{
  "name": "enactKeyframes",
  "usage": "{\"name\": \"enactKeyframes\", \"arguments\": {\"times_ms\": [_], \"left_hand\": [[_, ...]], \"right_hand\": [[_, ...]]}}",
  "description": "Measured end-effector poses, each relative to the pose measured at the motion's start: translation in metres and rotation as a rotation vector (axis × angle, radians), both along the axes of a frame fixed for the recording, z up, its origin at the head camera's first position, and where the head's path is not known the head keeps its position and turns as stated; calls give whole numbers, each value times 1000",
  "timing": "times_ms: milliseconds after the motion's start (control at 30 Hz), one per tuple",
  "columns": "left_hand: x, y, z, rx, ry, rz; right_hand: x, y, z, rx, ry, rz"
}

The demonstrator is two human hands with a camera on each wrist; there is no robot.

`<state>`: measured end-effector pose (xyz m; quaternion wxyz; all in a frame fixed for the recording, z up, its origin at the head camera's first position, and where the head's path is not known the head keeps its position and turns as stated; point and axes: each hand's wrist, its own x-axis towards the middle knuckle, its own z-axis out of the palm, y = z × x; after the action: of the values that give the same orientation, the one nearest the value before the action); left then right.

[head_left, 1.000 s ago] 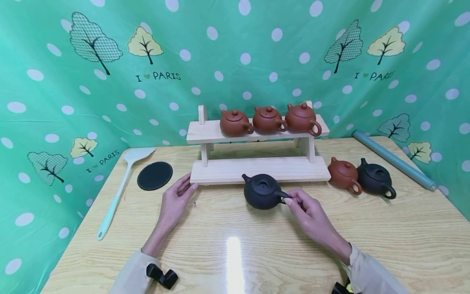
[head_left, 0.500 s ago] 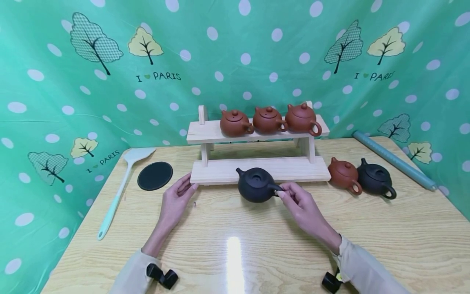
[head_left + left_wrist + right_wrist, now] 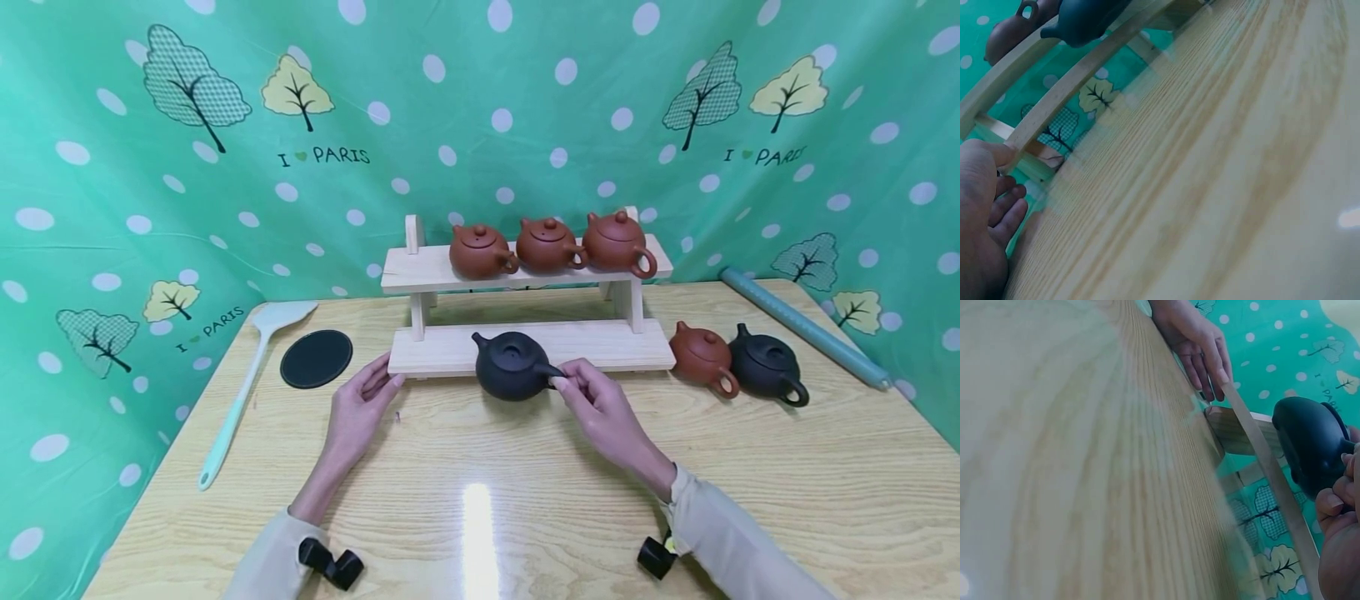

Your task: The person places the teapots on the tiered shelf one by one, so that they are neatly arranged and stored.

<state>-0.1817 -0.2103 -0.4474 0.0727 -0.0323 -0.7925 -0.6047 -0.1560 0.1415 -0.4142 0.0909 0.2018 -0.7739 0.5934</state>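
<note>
My right hand (image 3: 606,410) pinches the handle of a black teapot (image 3: 512,368), its spout pointing left. The teapot hangs in front of the lower board of a two-tier wooden shelf (image 3: 450,346) and overlaps its front edge in the head view; the right wrist view shows the teapot (image 3: 1310,444) raised above the table. At the left end of that board, my left hand (image 3: 360,410) holds the corner, thumb (image 3: 1000,153) on the board's edge and fingers lower down. Three brown teapots, a left one (image 3: 478,252), a middle one (image 3: 547,244) and a right one (image 3: 617,242), stand on the upper board.
Right of the shelf stand a brown teapot (image 3: 701,357) and another black teapot (image 3: 767,363). Behind them lies a teal roll (image 3: 806,325). On the left are a spatula (image 3: 251,379) and a round black coaster (image 3: 317,359). A green patterned cloth (image 3: 480,100) hangs behind the table.
My right hand has carried the black teapot left and toward the shelf, from in front of the lower board to overlapping its edge. The left hand has stayed in place.
</note>
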Motion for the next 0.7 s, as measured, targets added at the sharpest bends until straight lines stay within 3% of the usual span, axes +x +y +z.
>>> {"name": "enactKeyframes", "arguments": {"times_ms": [700], "left_hand": [[2,1,1,18,8,1]], "right_hand": [[-18,-17,-2,-21,-26,-8]]}}
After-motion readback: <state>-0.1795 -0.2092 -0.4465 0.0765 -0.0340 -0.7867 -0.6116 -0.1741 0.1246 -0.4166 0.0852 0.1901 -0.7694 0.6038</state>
